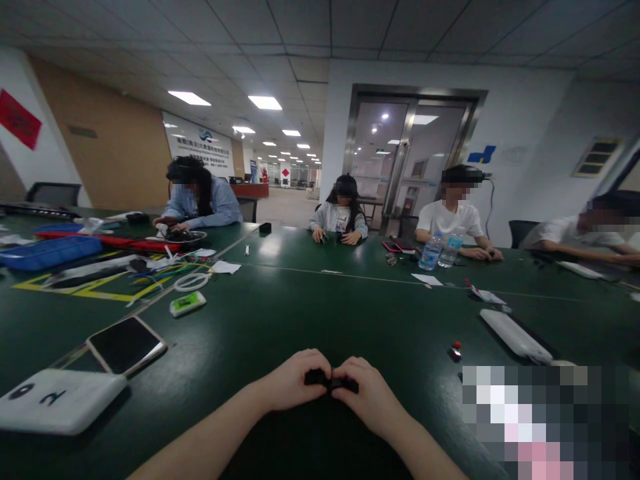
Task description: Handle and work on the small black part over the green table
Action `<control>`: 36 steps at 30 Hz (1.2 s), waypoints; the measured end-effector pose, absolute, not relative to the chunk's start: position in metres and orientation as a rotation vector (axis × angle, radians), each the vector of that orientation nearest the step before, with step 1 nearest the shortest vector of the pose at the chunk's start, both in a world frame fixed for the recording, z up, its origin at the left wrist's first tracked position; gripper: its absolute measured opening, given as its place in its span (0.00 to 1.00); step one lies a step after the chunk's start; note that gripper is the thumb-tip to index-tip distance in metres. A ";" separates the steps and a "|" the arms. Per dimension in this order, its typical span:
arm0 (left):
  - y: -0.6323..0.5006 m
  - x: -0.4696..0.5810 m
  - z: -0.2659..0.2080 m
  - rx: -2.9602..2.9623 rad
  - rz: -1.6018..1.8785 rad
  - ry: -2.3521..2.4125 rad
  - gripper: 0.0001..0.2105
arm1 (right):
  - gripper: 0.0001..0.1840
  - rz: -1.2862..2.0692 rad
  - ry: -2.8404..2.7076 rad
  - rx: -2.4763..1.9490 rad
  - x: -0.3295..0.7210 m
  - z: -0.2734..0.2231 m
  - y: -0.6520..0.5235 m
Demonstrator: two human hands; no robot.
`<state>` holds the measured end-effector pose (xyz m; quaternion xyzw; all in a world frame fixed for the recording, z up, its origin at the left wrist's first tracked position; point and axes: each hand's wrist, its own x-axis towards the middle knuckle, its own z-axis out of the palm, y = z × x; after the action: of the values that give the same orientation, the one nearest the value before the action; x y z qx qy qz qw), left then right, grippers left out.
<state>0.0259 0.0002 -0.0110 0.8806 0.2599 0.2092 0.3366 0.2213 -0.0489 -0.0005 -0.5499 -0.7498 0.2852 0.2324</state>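
Observation:
Just above the table's near edge, my left hand [294, 380] and my right hand [366, 392] meet fingertip to fingertip. Between them is a small black object [317, 378]; its kind is too dark and small to make out. My left thumb and fingers pinch one end of it, and those of my right hand close on the other end. Whether it is one piece or two joined pieces I cannot tell. Fingers cover much of it. The dark green table [260, 333] lies beneath both hands.
At left lie a white power bank [65, 400], a phone [127, 345], a green-and-white box [187, 304], cables [193, 283] and a blue tray [53, 253]. Rightward are a white device [515, 335], a small red-topped item [455, 351] and water bottles [431, 252]. Several people sit around the table.

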 end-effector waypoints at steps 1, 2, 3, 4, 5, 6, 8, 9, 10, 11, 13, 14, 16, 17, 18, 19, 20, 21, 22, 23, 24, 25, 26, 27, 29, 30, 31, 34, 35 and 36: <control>0.000 0.026 -0.011 2.293 0.549 0.661 0.08 | 0.10 0.775 -2.069 -1.516 0.221 -0.001 -0.049; 0.000 0.026 -0.010 2.288 0.549 0.654 0.08 | 0.09 0.768 -2.074 -1.522 0.220 -0.002 -0.048; 0.000 0.026 -0.010 2.283 0.542 0.656 0.08 | 0.09 0.765 -2.076 -1.532 0.220 -0.002 -0.048; 0.000 0.026 -0.008 2.280 0.526 0.665 0.09 | 0.08 0.767 -2.074 -1.541 0.220 -0.002 -0.048; -0.001 0.026 -0.007 2.283 0.502 0.676 0.10 | 0.07 0.773 -2.068 -1.550 0.220 -0.002 -0.049; -0.002 0.025 -0.006 2.296 0.475 0.685 0.12 | 0.07 0.782 -2.060 -1.553 0.220 -0.002 -0.049; -0.004 0.025 -0.004 2.359 0.435 0.698 0.15 | 0.09 0.807 -2.039 -1.533 0.220 -0.002 -0.051; -0.004 0.025 -0.003 2.405 0.423 0.698 0.15 | 0.11 0.824 -2.021 -1.515 0.221 -0.002 -0.051; -0.005 0.025 -0.002 2.456 0.415 0.695 0.16 | 0.13 0.847 -1.997 -1.496 0.222 -0.002 -0.051; -0.005 0.024 -0.002 2.505 0.412 0.695 0.16 | 0.14 0.869 -1.966 -1.481 0.224 -0.003 -0.050; -0.001 0.021 -0.001 2.580 0.406 0.718 0.17 | 0.15 0.902 -1.896 -1.477 0.229 -0.005 -0.047; 0.002 0.017 -0.001 2.603 0.395 0.752 0.17 | 0.14 0.898 -1.860 -1.491 0.232 -0.006 -0.045; 0.012 0.006 -0.002 2.616 0.374 0.879 0.18 | 0.14 0.883 -1.808 -1.534 0.239 -0.010 -0.041; 0.019 -0.003 -0.002 2.607 0.365 0.967 0.19 | 0.14 0.880 -1.783 -1.551 0.243 -0.012 -0.039; 0.026 -0.013 -0.003 2.593 0.366 1.070 0.19 | 0.14 0.890 -1.765 -1.561 0.246 -0.014 -0.037; 0.034 -0.025 -0.004 2.574 0.375 1.190 0.19 | 0.13 0.901 -1.746 -1.567 0.249 -0.016 -0.036; 0.042 -0.038 -0.005 2.546 0.390 1.331 0.19 | 0.13 0.912 -1.735 -1.566 0.251 -0.018 -0.035; 0.049 -0.052 -0.006 2.502 0.402 1.493 0.19 | 0.12 0.920 -1.732 -1.566 0.253 -0.020 -0.034; 0.055 -0.065 -0.008 2.422 0.404 1.691 0.19 | 0.12 0.925 -1.735 -1.567 0.254 -0.021 -0.033; 0.059 -0.078 -0.010 2.300 0.391 1.903 0.19 | 0.12 0.926 -1.744 -1.571 0.254 -0.022 -0.033; 0.063 -0.090 -0.012 2.161 0.377 2.093 0.20 | 0.12 0.927 -1.754 -1.579 0.254 -0.022 -0.033; 0.066 -0.100 -0.015 2.021 0.368 2.255 0.21 | 0.12 0.932 -1.764 -1.587 0.254 -0.022 -0.033; 0.068 -0.107 -0.017 1.905 0.378 2.382 0.22 | 0.12 0.939 -1.774 -1.592 0.254 -0.021 -0.034; 0.070 -0.113 -0.021 1.835 0.400 2.468 0.22 | 0.12 0.947 -1.782 -1.595 0.253 -0.020 -0.034; 0.073 -0.119 -0.027 1.772 0.440 2.561 0.22 | 0.12 0.958 -1.797 -1.595 0.253 -0.017 -0.035; 0.075 -0.121 -0.031 1.765 0.451 2.576 0.22 | 0.12 0.963 -1.804 -1.594 0.253 -0.016 -0.035; 0.077 -0.122 -0.034 1.762 0.457 2.580 0.22 | 0.12 0.965 -1.813 -1.595 0.253 -0.016 -0.036; 0.081 -0.124 -0.040 1.766 0.492 2.576 0.22 | 0.12 0.964 -1.831 -1.596 0.254 -0.016 -0.036; 0.082 -0.125 -0.041 1.774 0.508 2.575 0.22 | 0.12 0.964 -1.833 -1.597 0.254 -0.016 -0.036; 0.083 -0.126 -0.042 1.786 0.521 2.574 0.21 | 0.13 0.966 -1.835 -1.597 0.254 -0.017 -0.035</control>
<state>-0.1262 0.0826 -0.0415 0.5622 0.8104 0.1641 -0.0171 0.2542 -0.0354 -0.0172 -0.5894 -0.6770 0.3564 0.2592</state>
